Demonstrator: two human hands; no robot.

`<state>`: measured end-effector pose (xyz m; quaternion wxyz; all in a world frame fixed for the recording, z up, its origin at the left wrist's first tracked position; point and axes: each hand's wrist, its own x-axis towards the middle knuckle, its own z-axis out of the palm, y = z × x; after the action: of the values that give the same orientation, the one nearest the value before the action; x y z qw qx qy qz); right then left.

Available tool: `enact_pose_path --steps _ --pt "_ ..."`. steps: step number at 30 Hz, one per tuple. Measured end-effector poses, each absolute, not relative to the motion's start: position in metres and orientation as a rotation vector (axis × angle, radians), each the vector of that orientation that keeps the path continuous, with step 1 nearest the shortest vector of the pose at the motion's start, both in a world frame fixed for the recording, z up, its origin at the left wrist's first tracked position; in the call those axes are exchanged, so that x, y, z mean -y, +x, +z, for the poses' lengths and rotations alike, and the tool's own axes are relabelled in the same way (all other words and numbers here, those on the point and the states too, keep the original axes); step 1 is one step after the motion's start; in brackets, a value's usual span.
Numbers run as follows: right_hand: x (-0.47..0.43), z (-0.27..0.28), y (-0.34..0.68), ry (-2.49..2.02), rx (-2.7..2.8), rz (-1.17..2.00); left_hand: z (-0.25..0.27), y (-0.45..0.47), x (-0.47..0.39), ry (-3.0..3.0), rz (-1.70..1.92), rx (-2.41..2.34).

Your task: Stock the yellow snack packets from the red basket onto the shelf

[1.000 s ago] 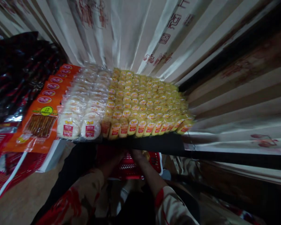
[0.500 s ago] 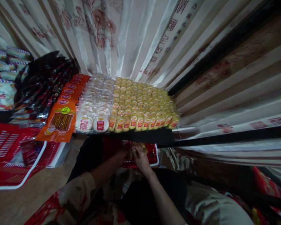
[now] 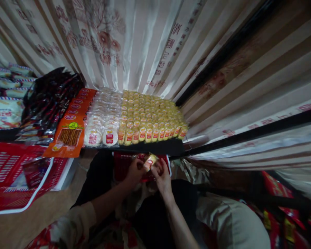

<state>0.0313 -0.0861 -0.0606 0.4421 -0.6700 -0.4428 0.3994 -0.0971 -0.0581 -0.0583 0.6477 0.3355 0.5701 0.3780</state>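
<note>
A small yellow wrapped snack packet (image 3: pixel 149 161) with a red and white label is held up between both hands over a red basket (image 3: pixel 120 165). My left hand (image 3: pixel 135 172) pinches it at its left side, its fingertips partly hidden. On the other side, my right hand (image 3: pixel 162 175) grips its lower right edge with curled fingers. Just beyond the basket, rows of similar yellow packets (image 3: pixel 150 119) stand on a dark shelf (image 3: pixel 168 148). White round wrapped packs (image 3: pixel 110 137) line up to their left.
An orange snack bag (image 3: pixel 67 135), dark shiny packets (image 3: pixel 52 100) and white bags (image 3: pixel 5 112) fill the shelf's left part. Below them is a larger red basket (image 3: pixel 5 180) with a white handle. A printed curtain (image 3: pixel 140 45) hangs behind; red packages (image 3: pixel 277 186) lie low at right.
My hands have come up from inside the basket, and the yellow packet now shows between them. My right hand has turned and opened slightly away from the left. The view has shifted a little.
</note>
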Motion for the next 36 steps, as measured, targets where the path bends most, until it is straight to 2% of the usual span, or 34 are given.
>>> enact_pose_path --steps 6,8,11,13,19,29,36 --pt "0.080 -0.053 0.035 -1.652 1.028 1.105 -0.052 -0.084 0.057 0.949 0.881 -1.275" --pt "0.076 -0.048 0.038 -1.725 1.099 0.938 -0.046 -0.087 0.053 1.085 0.877 -1.293" --pt "0.069 -0.037 0.045 -1.829 1.344 0.474 -0.033 -0.096 0.044 1.362 0.844 -1.339" --pt "0.064 -0.028 0.050 -1.817 1.564 0.318 -0.022 -0.103 0.035 1.551 0.793 -1.314" --pt "0.052 -0.006 0.059 -1.680 1.920 0.474 0.006 -0.105 0.003 1.929 0.688 -1.100" --pt "0.018 -0.010 0.098 -1.827 1.425 0.439 0.024 -0.037 -0.041 1.903 0.753 -1.165" --pt "-0.001 -0.017 0.110 -1.831 1.301 0.223 0.033 0.007 -0.069 2.012 0.745 -1.169"
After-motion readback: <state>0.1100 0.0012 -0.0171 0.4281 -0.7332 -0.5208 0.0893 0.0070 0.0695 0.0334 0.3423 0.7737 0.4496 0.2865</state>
